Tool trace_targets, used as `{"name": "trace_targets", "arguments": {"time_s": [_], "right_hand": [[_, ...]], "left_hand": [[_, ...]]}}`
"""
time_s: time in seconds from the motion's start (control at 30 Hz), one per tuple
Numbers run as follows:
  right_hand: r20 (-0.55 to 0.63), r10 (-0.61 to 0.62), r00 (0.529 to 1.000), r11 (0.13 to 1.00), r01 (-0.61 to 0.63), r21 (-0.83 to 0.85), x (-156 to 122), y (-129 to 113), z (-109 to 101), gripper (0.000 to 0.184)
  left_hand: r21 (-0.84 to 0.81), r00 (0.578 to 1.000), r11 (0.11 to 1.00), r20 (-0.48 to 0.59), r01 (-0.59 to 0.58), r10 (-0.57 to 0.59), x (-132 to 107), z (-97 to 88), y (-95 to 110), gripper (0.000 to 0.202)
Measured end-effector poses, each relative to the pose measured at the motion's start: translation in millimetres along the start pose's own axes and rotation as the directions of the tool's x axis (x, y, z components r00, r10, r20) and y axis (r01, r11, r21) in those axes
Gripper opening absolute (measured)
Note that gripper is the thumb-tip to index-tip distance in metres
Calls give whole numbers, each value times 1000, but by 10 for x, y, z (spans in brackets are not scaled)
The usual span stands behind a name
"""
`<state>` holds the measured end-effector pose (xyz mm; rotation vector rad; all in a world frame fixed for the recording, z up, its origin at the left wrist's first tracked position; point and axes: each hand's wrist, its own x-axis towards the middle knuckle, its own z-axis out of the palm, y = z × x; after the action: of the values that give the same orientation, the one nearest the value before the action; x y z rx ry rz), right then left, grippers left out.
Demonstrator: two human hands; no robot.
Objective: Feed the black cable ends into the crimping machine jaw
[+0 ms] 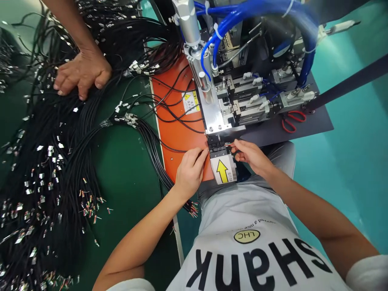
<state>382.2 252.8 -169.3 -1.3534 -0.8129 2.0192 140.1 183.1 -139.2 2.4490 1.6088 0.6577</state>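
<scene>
My left hand point(190, 167) pinches a black cable point(174, 148) at the left side of the machine's black feed block point(216, 147). On the block's right side, my right hand point(250, 153) is closed, thumb and fingers together, at the thin wire end point(228, 144) that sticks out there. The fingertips partly hide this end. Just below the block is a white cover with a yellow arrow point(222, 171). A metal press machine point(212, 115) with cylinders stands right above both hands. Several more black cables run across the orange plate point(172, 137) toward the machine.
Large bundles of black cables point(66, 133) with silvery ends cover the green table point(121, 194). A co-worker's hand point(85, 72) lies on them. Blue air hoses point(236, 20) arch over the machine. Red-handled scissors point(293, 121) lie on the dark base at the right.
</scene>
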Motion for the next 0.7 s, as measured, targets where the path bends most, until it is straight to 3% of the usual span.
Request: {"name": "trace_targets", "arguments": {"time_s": [0.13, 0.27, 0.4, 0.47, 0.57, 0.7], "right_hand": [[-60, 10, 998, 999, -8, 42, -143, 143, -124, 41], [-113, 12, 993, 1000, -9, 25, -258, 139, -160, 35], [-95, -40, 995, 999, 40, -1, -396, 65, -181, 34], [-142, -60, 988, 998, 59, -15, -456, 51, -249, 34], [-193, -35, 980, 999, 30, -29, -500, 56, -371, 32], [-177, -25, 984, 998, 14, -63, -528, 25, -358, 30]], "left_hand": [[-28, 1000, 1000, -13, 2, -2, 5, -8, -3, 46], [-31, 998, 997, 5, 68, -68, 166, -25, 39, 45], [-5, 992, 996, 87, 90, -89, 219, -340, 59, 41], [49, 970, 999, 243, -12, 0, 93, -621, 15, 32], [203, 867, 946, 482, -251, 127, -181, -1033, -121, 22], [382, 807, 803, 559, -458, 194, -308, -1331, -396, 17]]}}
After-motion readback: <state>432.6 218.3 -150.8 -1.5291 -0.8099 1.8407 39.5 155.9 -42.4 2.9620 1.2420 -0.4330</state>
